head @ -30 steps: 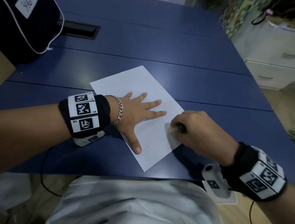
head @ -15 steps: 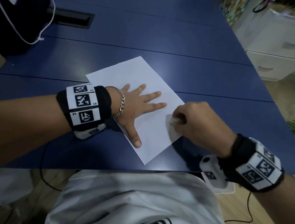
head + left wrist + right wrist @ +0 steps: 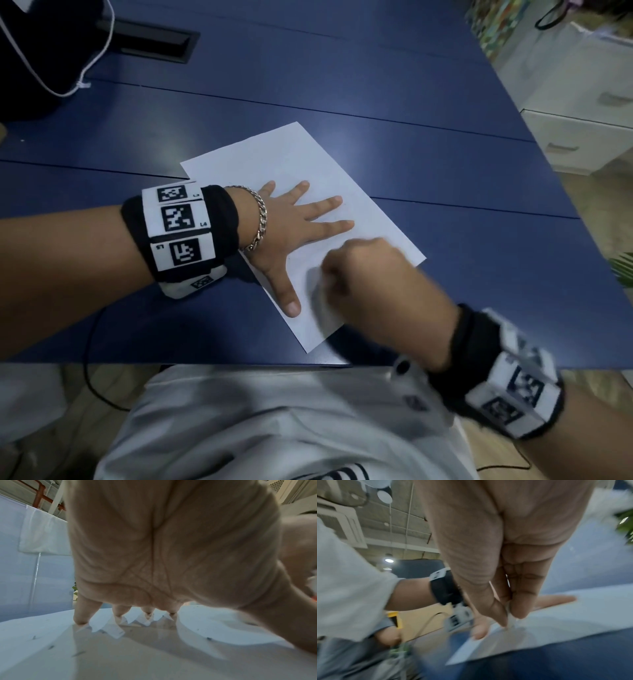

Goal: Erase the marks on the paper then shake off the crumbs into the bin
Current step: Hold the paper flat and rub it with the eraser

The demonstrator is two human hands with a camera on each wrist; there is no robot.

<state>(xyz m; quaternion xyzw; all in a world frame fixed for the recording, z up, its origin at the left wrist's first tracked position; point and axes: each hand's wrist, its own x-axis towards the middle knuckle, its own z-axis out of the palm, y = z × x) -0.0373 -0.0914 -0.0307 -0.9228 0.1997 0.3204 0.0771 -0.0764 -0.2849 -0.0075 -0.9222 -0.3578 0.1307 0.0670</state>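
A white sheet of paper [image 3: 301, 161] lies slanted on the blue table [image 3: 411, 113], near its front edge. My left hand [image 3: 291, 226] lies flat on the sheet, fingers spread and straight, pressing it down. In the left wrist view small dark crumbs [image 3: 209, 638] lie scattered over the paper [image 3: 120, 655]. My right hand [image 3: 363, 274], blurred by motion, is curled over the near part of the sheet, just right of the left thumb. In the right wrist view its thumb and fingers pinch a small white eraser [image 3: 511, 616], tip down on the paper [image 3: 573, 615].
A black bag [image 3: 41, 58] with a white cord sits at the table's far left, beside a black cable slot [image 3: 150, 41]. White drawers [image 3: 582, 137] stand off to the right. The table's front edge runs just below the paper, with my lap beneath.
My right hand with the eraser has slid left along the near part of the sheet, toward the left thumb, and is now motion-blurred. The left hand stays flat on the paper.
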